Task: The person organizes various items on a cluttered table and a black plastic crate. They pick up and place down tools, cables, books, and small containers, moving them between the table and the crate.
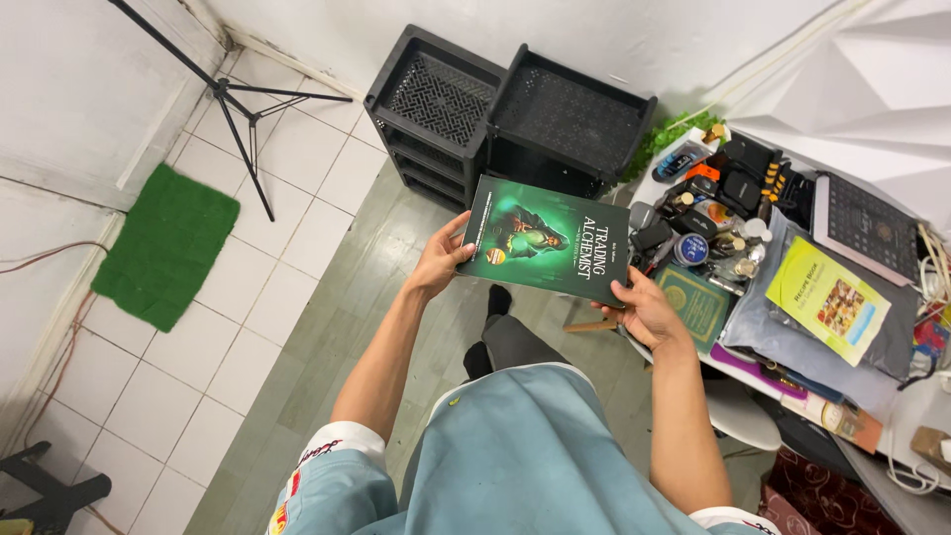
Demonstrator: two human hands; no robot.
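I hold a dark green paperback book (543, 238) flat in front of me, cover up, over the floor. My left hand (441, 258) grips its left edge with the thumb on the cover. The book's lower right corner rests in my right hand (644, 309), next to the cluttered table's edge. My light blue shirt fills the bottom of the view.
A white table (921, 406) at the right is crowded with books, a yellow booklet (827, 297), a green book (698, 302), tins and gadgets. Two black plastic racks (495, 109) stand against the far wall. A tripod (233, 99) and a green mat (163, 243) are at the left.
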